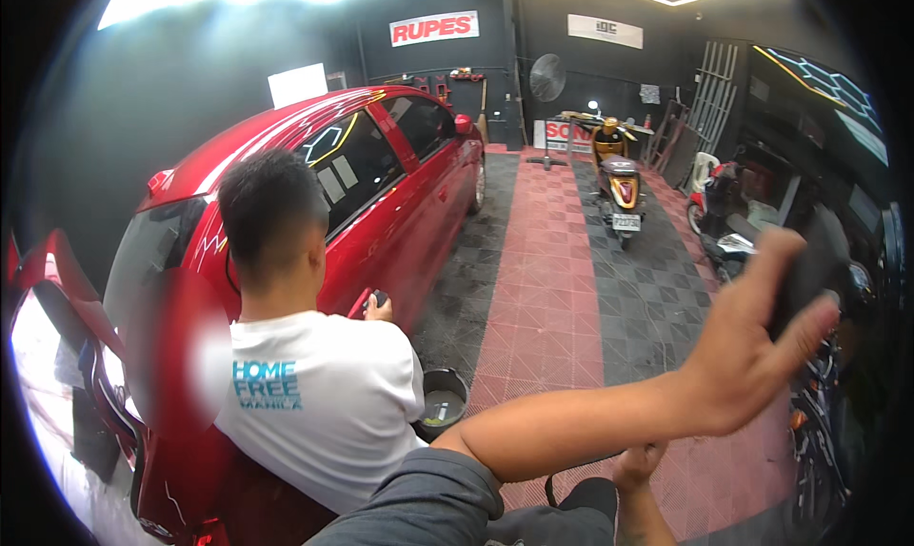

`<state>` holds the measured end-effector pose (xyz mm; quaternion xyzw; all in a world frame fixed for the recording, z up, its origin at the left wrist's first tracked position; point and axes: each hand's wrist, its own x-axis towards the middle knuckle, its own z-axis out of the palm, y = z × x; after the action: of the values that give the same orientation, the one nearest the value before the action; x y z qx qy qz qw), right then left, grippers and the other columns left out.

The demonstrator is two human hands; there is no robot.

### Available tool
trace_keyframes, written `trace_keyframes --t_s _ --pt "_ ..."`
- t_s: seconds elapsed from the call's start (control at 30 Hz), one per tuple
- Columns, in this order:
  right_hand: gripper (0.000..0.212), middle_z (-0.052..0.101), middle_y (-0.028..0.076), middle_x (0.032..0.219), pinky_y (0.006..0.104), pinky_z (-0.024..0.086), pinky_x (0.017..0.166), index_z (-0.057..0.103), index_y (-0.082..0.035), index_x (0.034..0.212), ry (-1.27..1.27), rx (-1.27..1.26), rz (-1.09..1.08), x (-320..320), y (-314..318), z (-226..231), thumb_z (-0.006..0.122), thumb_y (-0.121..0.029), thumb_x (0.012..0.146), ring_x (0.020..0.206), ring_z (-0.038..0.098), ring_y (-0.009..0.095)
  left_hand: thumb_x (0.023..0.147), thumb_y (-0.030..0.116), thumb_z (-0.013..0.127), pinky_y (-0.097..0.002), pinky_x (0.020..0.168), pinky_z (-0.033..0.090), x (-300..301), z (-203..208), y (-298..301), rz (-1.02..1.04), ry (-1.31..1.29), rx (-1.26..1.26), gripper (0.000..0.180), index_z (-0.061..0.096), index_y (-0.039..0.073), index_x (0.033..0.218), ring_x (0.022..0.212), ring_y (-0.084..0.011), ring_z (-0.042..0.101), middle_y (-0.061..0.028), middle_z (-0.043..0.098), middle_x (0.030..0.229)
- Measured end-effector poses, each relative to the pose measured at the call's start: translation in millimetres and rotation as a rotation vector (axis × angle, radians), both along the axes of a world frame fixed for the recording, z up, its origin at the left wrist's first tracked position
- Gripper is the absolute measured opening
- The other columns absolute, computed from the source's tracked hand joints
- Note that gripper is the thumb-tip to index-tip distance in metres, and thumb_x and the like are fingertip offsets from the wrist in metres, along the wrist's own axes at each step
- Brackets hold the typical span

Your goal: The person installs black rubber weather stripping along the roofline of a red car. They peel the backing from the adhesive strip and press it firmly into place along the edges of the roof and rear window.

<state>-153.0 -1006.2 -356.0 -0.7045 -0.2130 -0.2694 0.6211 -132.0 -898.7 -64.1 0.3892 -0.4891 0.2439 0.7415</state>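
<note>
My left arm, in a grey sleeve, reaches across to the right. My left hand [747,332] is raised there, thumb and fingers gripping a dark, flat object [817,265]; its kind is blurred and partly hidden. Lower down, near my knee, is my right hand [640,465]. Its fingers are curled, and I cannot make out what they hold, if anything. A thin black strap-like loop [550,491] shows to its left.
A person in a white shirt [324,394] crouches at left, one hand [378,307] holding a red and black tool by the red car [419,213]. A black bucket [444,398] stands beside them. A yellow scooter [619,179] and fan [547,78] are farther back; motorcycles [819,422] line the right.
</note>
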Motion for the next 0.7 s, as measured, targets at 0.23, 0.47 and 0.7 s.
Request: trace_keyframes --t_s 0.23,0.47,0.7 --pt "0.061 0.056 0.002 0.097 0.0275 0.049 0.069 0.056 0.001 0.147 -0.118 0.631 0.134 169.3 6.2 50.8 0.049 -0.054 0.120 0.075 0.055 0.013 0.086 0.081 0.080 -0.0651 0.131 0.032 187.2 -153.0 34.7 0.289 -0.135 0.784 0.132 0.025 0.005 0.180 0.164 -0.0563 0.032 -0.0338 0.037 0.171" --pt "0.060 0.038 -0.002 0.083 0.0230 0.032 0.051 0.049 -0.004 0.152 -0.115 0.949 0.025 400.6 -70.0 104.7 0.043 -0.056 0.122 0.056 0.032 0.006 0.096 0.031 0.090 -0.0455 0.088 0.057 379.6 -388.5 61.7 -0.029 0.767 1.177 0.069 0.060 0.007 0.153 0.098 -0.0325 0.074 -0.0203 0.075 0.111" --pt "0.046 0.039 0.002 0.092 0.0262 0.032 0.059 0.048 0.004 0.148 -0.220 0.865 0.366 648.8 -245.5 141.4 0.043 -0.035 0.125 0.065 0.032 0.010 0.093 0.014 0.087 -0.0399 0.073 0.053 530.0 -407.3 73.0 0.501 0.962 0.953 0.021 0.072 0.003 0.102 0.078 -0.0212 0.066 -0.0130 0.069 0.086"
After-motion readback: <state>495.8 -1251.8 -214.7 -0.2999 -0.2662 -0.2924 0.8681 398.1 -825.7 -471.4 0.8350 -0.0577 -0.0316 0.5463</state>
